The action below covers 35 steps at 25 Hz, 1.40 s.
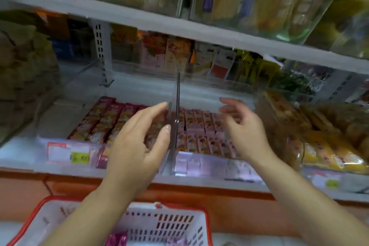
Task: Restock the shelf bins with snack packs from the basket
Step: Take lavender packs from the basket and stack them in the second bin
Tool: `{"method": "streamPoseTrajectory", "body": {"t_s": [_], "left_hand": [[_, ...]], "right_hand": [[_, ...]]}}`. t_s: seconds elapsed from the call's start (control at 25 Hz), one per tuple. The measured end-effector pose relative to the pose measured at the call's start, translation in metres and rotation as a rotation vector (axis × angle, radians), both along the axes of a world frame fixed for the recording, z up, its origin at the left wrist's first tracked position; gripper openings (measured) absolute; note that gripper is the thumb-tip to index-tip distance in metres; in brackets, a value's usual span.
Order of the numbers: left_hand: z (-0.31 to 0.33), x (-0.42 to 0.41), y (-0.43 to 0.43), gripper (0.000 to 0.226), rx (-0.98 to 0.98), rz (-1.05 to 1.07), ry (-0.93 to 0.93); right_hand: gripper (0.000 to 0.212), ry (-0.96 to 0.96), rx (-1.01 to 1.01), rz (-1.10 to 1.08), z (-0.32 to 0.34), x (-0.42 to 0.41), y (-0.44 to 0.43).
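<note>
Two clear shelf bins sit side by side, parted by a clear divider (176, 106). The left bin (65, 152) holds rows of dark red snack packs (103, 120). In the right bin (215, 164) lie rows of pink and orange snack packs (199, 130). My left hand (137, 142) hovers over the left bin, fingers straight, fingertips close to the divider, holding nothing. My right hand (243, 128) hangs over the right bin with relaxed, spread fingers, blurred and holding nothing. The white basket with a red rim (179, 223) stands below, with a magenta pack (115, 238) in it.
A white shelf board (139, 24) runs above the bins, with clear bins of yellow packs on it. Boxed goods (169, 54) stand at the back of the shelf. Bags of yellow snacks (327, 146) lie to the right. An orange ledge (219, 195) fronts the shelf.
</note>
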<state>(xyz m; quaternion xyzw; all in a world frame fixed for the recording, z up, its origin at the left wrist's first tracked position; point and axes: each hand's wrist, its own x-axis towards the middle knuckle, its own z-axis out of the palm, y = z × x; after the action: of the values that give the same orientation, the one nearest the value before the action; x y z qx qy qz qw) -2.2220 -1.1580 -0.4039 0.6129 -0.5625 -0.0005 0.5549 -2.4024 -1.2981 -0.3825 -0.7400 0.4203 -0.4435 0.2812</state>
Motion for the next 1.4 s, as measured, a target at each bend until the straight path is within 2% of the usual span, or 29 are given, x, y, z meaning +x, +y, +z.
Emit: {"method": "streamPoseTrajectory", "body": {"t_s": [0.08, 0.12, 0.16, 0.24, 0.32, 0.36, 0.44, 0.56, 0.64, 0.72, 0.84, 0.96, 1.04, 1.12, 1.24, 1.4], "left_hand": [[-0.037, -0.008, 0.043, 0.036, -0.049, 0.05, 0.079], [-0.064, -0.012, 0.063, 0.034, 0.003, 0.081, 0.143], [-0.095, -0.015, 0.085, 0.032, 0.104, 0.117, 0.205], [-0.161, -0.021, 0.118, 0.028, 0.381, 0.178, 0.299], [-0.213, -0.024, 0.143, 0.028, 0.725, 0.182, 0.489], [-0.233, -0.024, 0.153, 0.028, 0.847, 0.18, 0.603], [-0.256, -0.021, 0.168, 0.026, 0.946, 0.185, 0.723], [-0.261, -0.013, 0.177, 0.023, 1.045, 0.174, 0.674], [-0.26, -0.011, 0.178, 0.027, 1.072, 0.16, 0.651], [-0.258, -0.011, 0.178, 0.028, 1.088, 0.162, 0.656], [-0.252, -0.011, 0.174, 0.036, 1.089, 0.149, 0.705], [-0.242, -0.007, 0.163, 0.048, 0.981, 0.08, 0.962], [-0.233, -0.005, 0.153, 0.043, 0.913, 0.026, 1.088], [-0.222, -0.008, 0.146, 0.035, 0.873, -0.002, 1.147], [-0.208, -0.018, 0.139, 0.022, 0.839, -0.011, 1.136], [-0.191, -0.025, 0.132, 0.019, 0.8, -0.035, 1.095]], "right_hand": [[0.032, -0.11, -0.206, 0.177, -0.016, -0.001, 0.075], [0.03, -0.073, -0.235, 0.266, -0.038, -0.001, 0.104], [0.027, 0.03, -0.176, 0.339, -0.069, 0.002, 0.129], [0.027, 0.382, 0.101, 0.458, -0.142, 0.011, 0.159], [0.031, 0.641, 0.515, 0.482, -0.219, 0.017, 0.169], [0.035, 0.671, 0.662, 0.447, -0.248, 0.02, 0.171], [0.04, 0.648, 0.804, 0.35, -0.285, 0.027, 0.177], [0.059, 0.713, 0.865, 0.336, -0.312, 0.039, 0.198], [0.073, 0.718, 0.864, 0.313, -0.316, 0.042, 0.215], [0.077, 0.663, 0.862, 0.308, -0.315, 0.04, 0.226], [0.07, 0.536, 0.854, 0.29, -0.298, 0.036, 0.226], [0.049, 0.401, 0.912, 0.312, -0.269, 0.027, 0.227], [0.037, 0.341, 0.912, 0.333, -0.251, 0.017, 0.232], [0.038, 0.282, 0.905, 0.334, -0.238, 0.006, 0.239], [0.051, 0.254, 0.895, 0.334, -0.228, -0.006, 0.244], [0.057, 0.24, 0.862, 0.325, -0.223, -0.013, 0.241]]}}
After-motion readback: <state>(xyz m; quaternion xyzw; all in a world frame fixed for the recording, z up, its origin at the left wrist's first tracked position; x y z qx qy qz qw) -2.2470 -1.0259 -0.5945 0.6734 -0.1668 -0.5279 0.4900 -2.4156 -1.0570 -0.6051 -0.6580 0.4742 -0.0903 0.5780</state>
